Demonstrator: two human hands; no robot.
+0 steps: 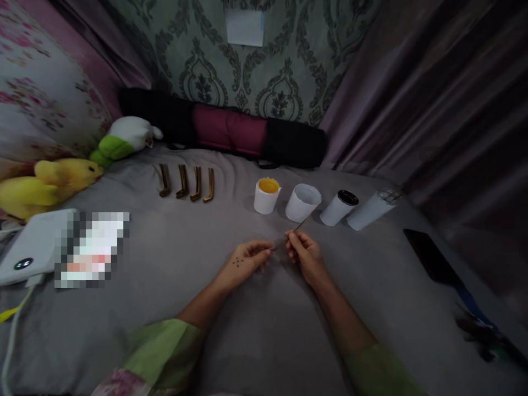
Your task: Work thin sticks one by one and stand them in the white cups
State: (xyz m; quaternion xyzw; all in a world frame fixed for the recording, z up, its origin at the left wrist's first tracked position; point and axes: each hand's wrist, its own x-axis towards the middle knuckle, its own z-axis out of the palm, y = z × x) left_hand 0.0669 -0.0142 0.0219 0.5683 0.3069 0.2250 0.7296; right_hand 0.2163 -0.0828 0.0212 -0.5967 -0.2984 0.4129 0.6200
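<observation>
Both my hands meet in front of the row of white containers, over the grey sheet. My left hand [246, 260] pinches the near end of a thin golden-brown stick [304, 221] between thumb and fingers. My right hand [306, 252] grips the same stick further up, its far end pointing up and right. The exact kind of stick is too dim to tell. Just beyond stand a white cup with an orange inside [264, 203], a wider white cup [301, 212], a leaning white tube with a dark inside [336, 213] and a longer tilted tube [367, 212] with thin sticks in it.
Several L-shaped golden-brown pieces [197, 187] lie in a row to the left. Near them are a power bank [39, 242] with a cable, a blurred phone-like thing [93, 250] and plush toys [66, 176]. A black phone [431, 258] lies right; a black-and-maroon bag [229, 129] lines the wall.
</observation>
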